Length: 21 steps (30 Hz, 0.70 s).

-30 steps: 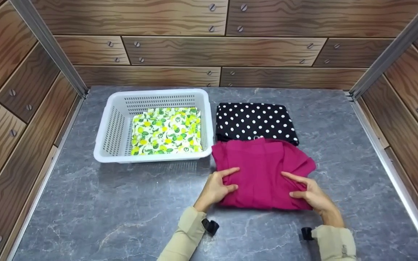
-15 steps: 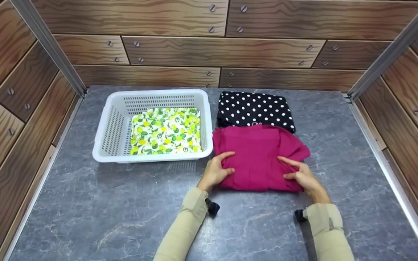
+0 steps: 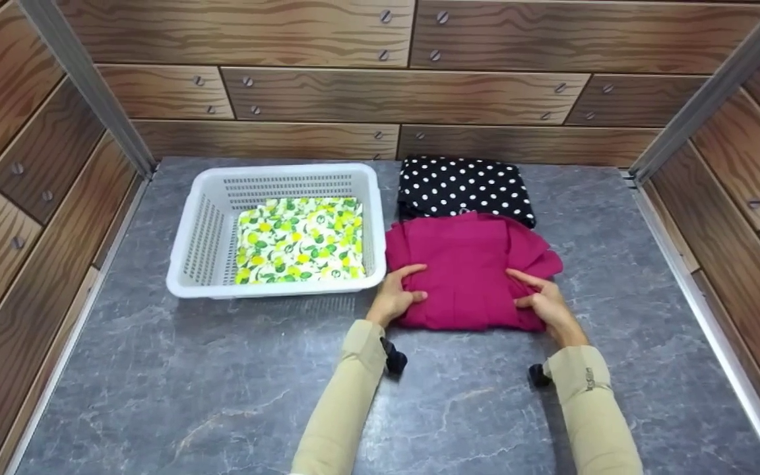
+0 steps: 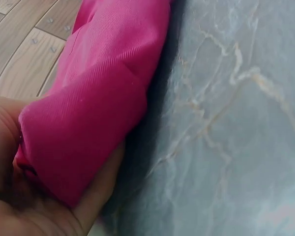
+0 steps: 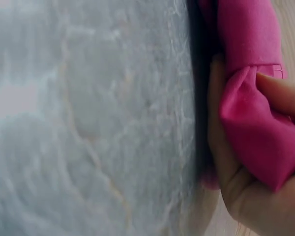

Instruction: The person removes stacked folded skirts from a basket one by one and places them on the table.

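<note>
A folded magenta garment (image 3: 462,274) lies in front of a folded black cloth with white polka dots (image 3: 466,188), its back edge against or over the cloth's front. My left hand (image 3: 396,293) grips the garment's left side, and my right hand (image 3: 547,305) grips its right side. In the left wrist view the magenta fabric (image 4: 88,113) sits between the thumb side and fingers that pass underneath. The right wrist view has the bunched fabric (image 5: 258,123) with the thumb above and fingers below. Whether the garment is fully lifted I cannot tell.
A white plastic basket (image 3: 179,264) stands left of the garment, holding a folded lemon-print cloth (image 3: 301,241). Wood-patterned panels (image 3: 320,92) with metal corner posts enclose the back and sides of the grey marbled tabletop (image 3: 221,382).
Both hands have moved away from the body with the magenta garment between them. The polka-dot cloth has shifted back towards the rear panel along with it.
</note>
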### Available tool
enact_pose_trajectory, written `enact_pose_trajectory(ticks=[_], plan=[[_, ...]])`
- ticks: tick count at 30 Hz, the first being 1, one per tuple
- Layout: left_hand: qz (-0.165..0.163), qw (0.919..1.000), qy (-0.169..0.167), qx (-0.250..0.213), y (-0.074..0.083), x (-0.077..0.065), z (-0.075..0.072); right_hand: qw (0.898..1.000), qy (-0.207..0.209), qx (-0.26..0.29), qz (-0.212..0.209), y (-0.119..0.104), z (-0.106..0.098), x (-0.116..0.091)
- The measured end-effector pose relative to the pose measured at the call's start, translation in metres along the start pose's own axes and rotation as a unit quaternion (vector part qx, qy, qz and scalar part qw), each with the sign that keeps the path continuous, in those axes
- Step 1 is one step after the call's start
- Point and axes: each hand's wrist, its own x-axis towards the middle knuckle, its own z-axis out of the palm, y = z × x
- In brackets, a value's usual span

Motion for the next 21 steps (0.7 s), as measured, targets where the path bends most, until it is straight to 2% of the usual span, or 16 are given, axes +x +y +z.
enact_pose_trajectory(ticks=[3,8,14,18,21], plan=[[-0.001,1.0000,0.006,-0.004,-0.0023,-0.0012,-0.0002,1.000,-0.005,0.000,0.003,0.0012,0.0018,0.0021],[0.006,0.9999,-0.002,-0.014,-0.0023,-0.0021,0.0015,1.000,0.002,0.000,0.008,0.0020,0.0009,0.0005],[0.012,0.9999,0.000,-0.009,-0.0015,-0.0002,0.0012,1.000,0.009,-0.003,-0.008,0.0026,0.0010,0.0003],[0.004,1.0000,0.001,-0.006,-0.0009,0.0007,0.0001,1.000,0.012,-0.013,-0.011,0.0014,0.0026,-0.0009],[0.000,1.0000,-0.008,-0.001,0.0005,-0.0038,0.0000,1.000,0.017,-0.017,-0.007,0.0009,0.0049,-0.0054]])
